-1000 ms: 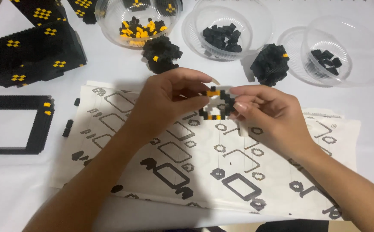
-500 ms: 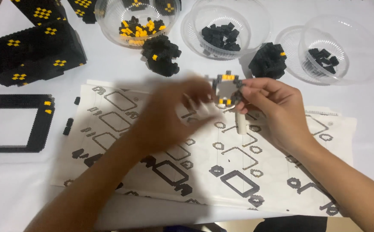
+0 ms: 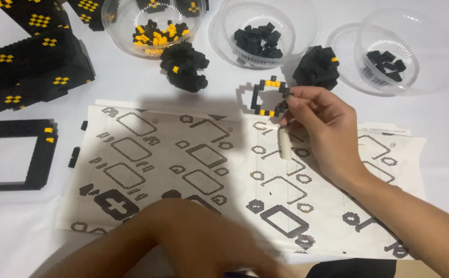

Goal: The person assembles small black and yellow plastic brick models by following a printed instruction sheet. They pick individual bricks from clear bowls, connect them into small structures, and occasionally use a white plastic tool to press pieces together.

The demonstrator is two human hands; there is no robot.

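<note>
Far left, a black block frame (image 3: 15, 154) lies flat on the white table (image 3: 131, 90); above it sit large black builds (image 3: 31, 69) with yellow dot patterns. Instruction sheet (image 3: 183, 170) spreads across the middle, printed with frame-shaped diagrams. Left hand (image 3: 204, 247) sits low at the bottom edge over the sheet, blurred; cannot tell whether its fingers are open or closed, nothing seen in it. Along the top: a clear bowl (image 3: 152, 25) of yellow and black bricks, a black lump (image 3: 184, 66) just below it, a second bowl (image 3: 263, 33) of black bricks, another black lump (image 3: 316, 67), a third bowl (image 3: 394, 51). Right hand (image 3: 322, 128) pinches a small square ring (image 3: 268, 97) of black and yellow bricks by its right edge, held above the sheet's top edge; a white tool (image 3: 284, 141) is tucked under the same fingers.
</note>
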